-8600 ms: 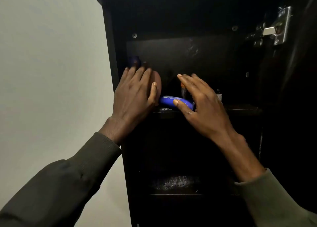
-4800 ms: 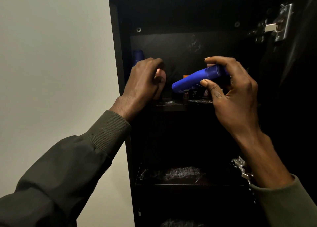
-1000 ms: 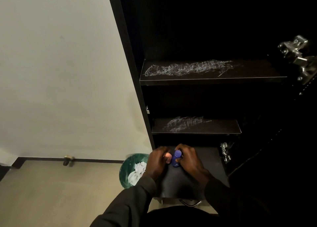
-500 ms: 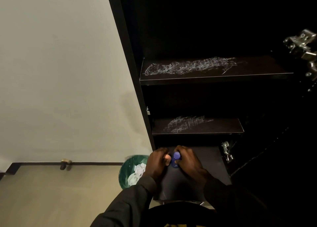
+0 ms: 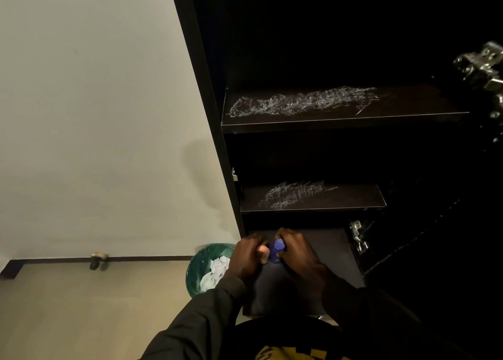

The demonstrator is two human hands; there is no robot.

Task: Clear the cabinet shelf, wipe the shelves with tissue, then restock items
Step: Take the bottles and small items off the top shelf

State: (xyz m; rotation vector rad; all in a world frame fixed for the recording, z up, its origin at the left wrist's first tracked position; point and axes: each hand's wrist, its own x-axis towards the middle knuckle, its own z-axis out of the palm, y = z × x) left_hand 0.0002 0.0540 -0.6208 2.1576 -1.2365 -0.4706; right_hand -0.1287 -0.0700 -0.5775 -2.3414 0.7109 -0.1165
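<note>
I look down the open dark cabinet (image 5: 206, 92). My left hand (image 5: 246, 259) is shut on a small pink object (image 5: 263, 254) and my right hand (image 5: 296, 256) is shut on a blue bottle (image 5: 277, 249). Both hands are low, over the bottom board (image 5: 332, 253) of the cabinet, with the two items side by side and upright. Above them an upper shelf (image 5: 424, 109) and a middle shelf (image 5: 359, 200) show pale scuffed streaks on their dark surfaces. Whether the items touch the board I cannot tell.
A green bin (image 5: 202, 271) with crumpled white tissue stands on the floor left of the cabinet. A door stop (image 5: 96, 259) sits at the skirting of the pale wall. Metal hinges (image 5: 481, 65) of the open door are at the right edge.
Since 4.8 s ago my view dropped from the top shelf to the bottom, and both hands carried the pink object and blue bottle down. In the last second they barely moved.
</note>
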